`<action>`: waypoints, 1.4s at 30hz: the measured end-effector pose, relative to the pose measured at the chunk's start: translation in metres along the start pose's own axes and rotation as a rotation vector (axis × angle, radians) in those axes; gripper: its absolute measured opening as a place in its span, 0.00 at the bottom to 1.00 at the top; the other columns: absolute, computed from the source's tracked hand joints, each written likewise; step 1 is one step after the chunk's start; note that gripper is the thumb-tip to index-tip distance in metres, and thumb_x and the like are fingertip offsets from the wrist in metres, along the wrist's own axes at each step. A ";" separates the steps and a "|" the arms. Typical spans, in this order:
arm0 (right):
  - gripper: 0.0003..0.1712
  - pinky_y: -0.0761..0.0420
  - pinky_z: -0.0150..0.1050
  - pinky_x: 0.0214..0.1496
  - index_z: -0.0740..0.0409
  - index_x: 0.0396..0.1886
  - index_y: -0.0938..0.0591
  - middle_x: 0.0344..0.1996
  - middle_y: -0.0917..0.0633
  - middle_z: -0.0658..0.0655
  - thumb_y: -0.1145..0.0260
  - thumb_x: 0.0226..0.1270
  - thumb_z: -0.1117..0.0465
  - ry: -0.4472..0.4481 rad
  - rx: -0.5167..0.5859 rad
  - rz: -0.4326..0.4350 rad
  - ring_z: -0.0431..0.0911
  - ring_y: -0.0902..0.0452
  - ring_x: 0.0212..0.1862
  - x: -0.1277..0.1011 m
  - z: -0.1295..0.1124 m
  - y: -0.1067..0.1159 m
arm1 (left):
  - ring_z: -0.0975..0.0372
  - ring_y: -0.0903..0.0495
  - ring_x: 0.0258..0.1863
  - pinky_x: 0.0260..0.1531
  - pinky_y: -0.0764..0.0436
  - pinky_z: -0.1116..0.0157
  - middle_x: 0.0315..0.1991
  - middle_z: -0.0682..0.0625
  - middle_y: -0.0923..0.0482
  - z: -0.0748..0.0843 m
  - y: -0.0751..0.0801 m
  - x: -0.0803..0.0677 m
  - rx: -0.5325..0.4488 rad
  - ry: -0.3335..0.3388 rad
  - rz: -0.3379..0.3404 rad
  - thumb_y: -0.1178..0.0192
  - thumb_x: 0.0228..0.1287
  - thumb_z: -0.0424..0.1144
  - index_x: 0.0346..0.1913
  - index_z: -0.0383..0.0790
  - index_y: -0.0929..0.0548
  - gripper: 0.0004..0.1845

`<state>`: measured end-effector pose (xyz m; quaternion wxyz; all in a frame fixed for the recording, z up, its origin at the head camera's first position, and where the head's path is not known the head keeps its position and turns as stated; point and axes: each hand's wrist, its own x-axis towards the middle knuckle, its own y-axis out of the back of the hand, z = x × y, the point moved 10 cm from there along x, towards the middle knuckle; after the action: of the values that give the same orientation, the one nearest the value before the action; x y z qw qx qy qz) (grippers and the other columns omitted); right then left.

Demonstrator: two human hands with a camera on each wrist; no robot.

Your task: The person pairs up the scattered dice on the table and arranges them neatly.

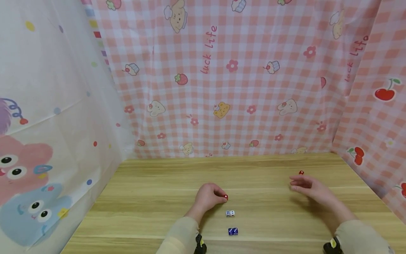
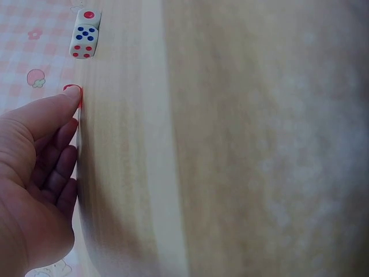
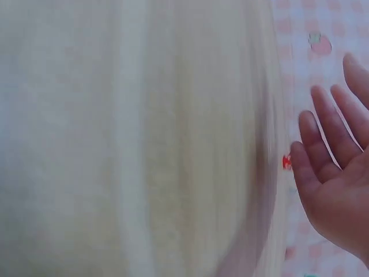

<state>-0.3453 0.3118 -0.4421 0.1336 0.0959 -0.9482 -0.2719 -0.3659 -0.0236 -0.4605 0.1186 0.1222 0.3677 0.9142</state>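
Note:
Between thumb and fingers, my left hand (image 1: 207, 196) pinches a small red die (image 1: 226, 198) low over the wooden table. In the left wrist view the thumb covers most of that die. Just in front of it, nearer me, a pair of white dice (image 1: 230, 213) sits side by side. Closer still lies a pair of dark blue dice (image 1: 233, 231), also side by side. Over on the right, my right hand (image 1: 312, 190) hovers above the table, fingers extended and holding nothing. A second red die (image 1: 301, 173) lies just beyond its fingers.
The wood-grain table (image 1: 152, 197) runs back to a pink checked cloth (image 1: 238, 88) hanging behind it. More patterned cloth hangs along the right side, and a white cloth (image 1: 73, 106) with cartoon figures hangs on the left.

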 end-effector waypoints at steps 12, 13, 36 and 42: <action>0.26 0.27 0.27 0.37 0.76 0.58 0.25 0.47 0.16 0.65 0.34 0.70 0.59 -0.123 -0.131 0.268 0.25 0.30 0.37 0.002 0.028 0.045 | 0.68 0.23 0.31 0.39 0.24 0.64 0.27 0.60 0.19 -0.003 -0.002 0.001 0.001 -0.008 0.000 0.22 0.49 0.36 0.27 0.46 0.10 0.05; 0.27 0.27 0.27 0.37 0.75 0.58 0.25 0.49 0.18 0.69 0.34 0.70 0.58 -0.138 -0.153 0.276 0.26 0.31 0.37 0.002 0.030 0.047 | 0.67 0.23 0.31 0.40 0.24 0.64 0.27 0.60 0.19 -0.003 -0.002 0.001 0.000 -0.007 0.000 0.22 0.49 0.36 0.27 0.46 0.10 0.05; 0.38 0.33 0.63 0.61 0.78 0.69 0.39 0.66 0.38 0.81 0.39 0.74 0.53 -0.291 -0.123 0.189 0.73 0.38 0.64 0.012 0.057 0.043 | 0.67 0.24 0.30 0.40 0.24 0.64 0.27 0.60 0.20 -0.004 -0.002 0.001 0.009 0.003 -0.001 0.22 0.48 0.37 0.27 0.46 0.10 0.06; 0.38 0.32 0.63 0.60 0.78 0.68 0.38 0.65 0.37 0.81 0.39 0.74 0.53 -0.290 -0.143 0.181 0.73 0.37 0.63 0.015 0.061 0.044 | 0.67 0.24 0.30 0.39 0.24 0.64 0.27 0.59 0.19 -0.003 -0.001 -0.001 -0.010 0.011 -0.001 0.22 0.48 0.36 0.27 0.45 0.11 0.06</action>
<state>-0.3826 0.3749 -0.4652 0.0259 -0.0398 -0.9404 -0.3367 -0.3661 -0.0252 -0.4631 0.1176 0.1166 0.3640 0.9166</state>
